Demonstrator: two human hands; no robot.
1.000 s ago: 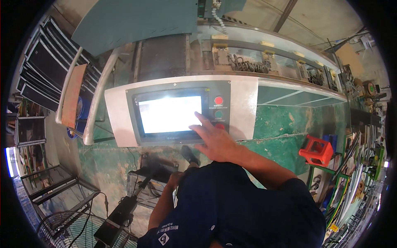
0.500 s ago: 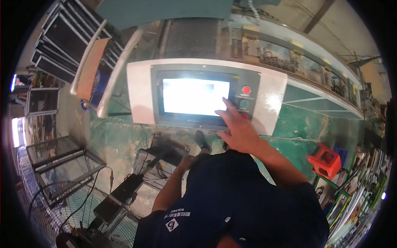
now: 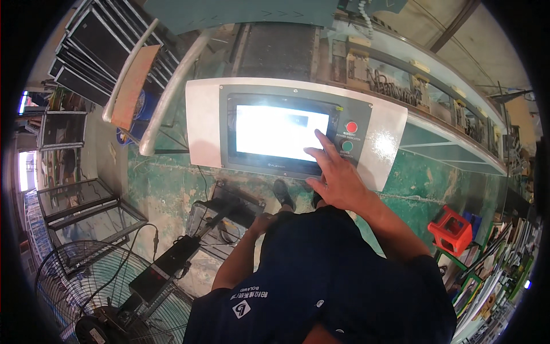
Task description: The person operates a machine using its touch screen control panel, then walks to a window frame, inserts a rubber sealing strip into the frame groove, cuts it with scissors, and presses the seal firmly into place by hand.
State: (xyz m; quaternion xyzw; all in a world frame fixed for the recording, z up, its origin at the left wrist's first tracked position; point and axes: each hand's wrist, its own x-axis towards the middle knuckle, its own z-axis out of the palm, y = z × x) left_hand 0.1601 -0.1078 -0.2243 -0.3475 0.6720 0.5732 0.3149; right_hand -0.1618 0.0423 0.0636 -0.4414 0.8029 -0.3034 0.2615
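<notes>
A touchscreen (image 3: 269,129), glowing white, is set in the grey and white control panel (image 3: 203,123) in front of me. My right hand (image 3: 341,178) reaches over the panel's right part with fingers spread and nothing held. Its index fingertip is at the screen's right edge; whether it presses the glass I cannot tell. Beside the screen are a red round button (image 3: 352,127) and a green round button (image 3: 347,147), just right of my fingers. My left hand (image 3: 263,222) hangs low by my left thigh, its fingers mostly hidden.
A standing fan (image 3: 97,286) with a wire cage and a black box on its arm is at lower left. Dark framed panels (image 3: 103,43) lean at upper left. A red plastic stool (image 3: 451,230) stands at right, near stacked profiles (image 3: 504,258). Machinery (image 3: 395,86) runs along the upper right.
The whole view has shifted slightly, so the panel sits a little farther right. My right hand stays at the screen's right side, and the left hand hangs as before.
</notes>
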